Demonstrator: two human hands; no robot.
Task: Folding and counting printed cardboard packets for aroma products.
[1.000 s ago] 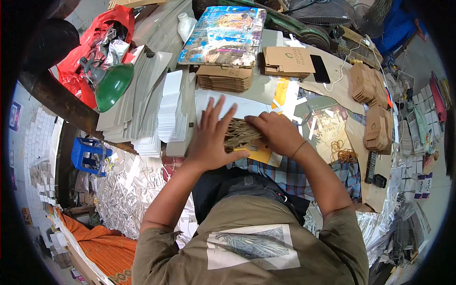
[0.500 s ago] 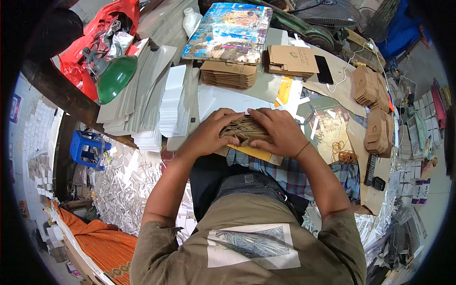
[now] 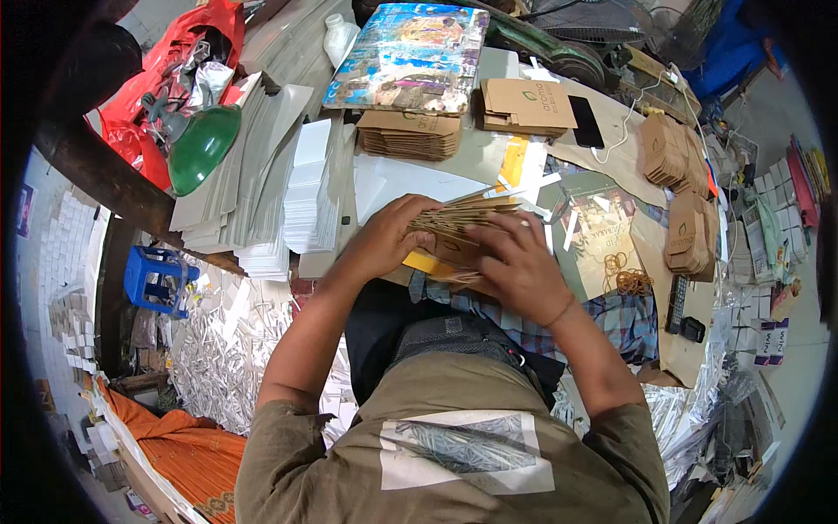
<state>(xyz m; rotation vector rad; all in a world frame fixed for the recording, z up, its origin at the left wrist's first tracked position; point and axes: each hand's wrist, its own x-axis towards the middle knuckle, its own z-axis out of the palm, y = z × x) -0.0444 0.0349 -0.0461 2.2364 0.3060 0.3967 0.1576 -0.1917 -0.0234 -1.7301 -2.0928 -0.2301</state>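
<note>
Nearer us than before, our right hand [image 3: 529,271] curls at the fanned brown card stack [image 3: 461,216] between our hands; whether it grips, we cannot tell. Our left hand [image 3: 384,237] pinches the left end; uneven pressure could spill the stack.

I am bending both arms at the elbows and slanting the left forearm [image 3: 307,341] and the right forearm [image 3: 601,356] inward, bringing the two hands near each other in front of the torso. I am curving the left hand [image 3: 382,237] inward in a hooked grip, its fingers [image 3: 417,203] on the far side of its thumb, while I am holding the right hand [image 3: 522,271] back upward, its fingers bent, slightly parted and pointing leftward.
</note>
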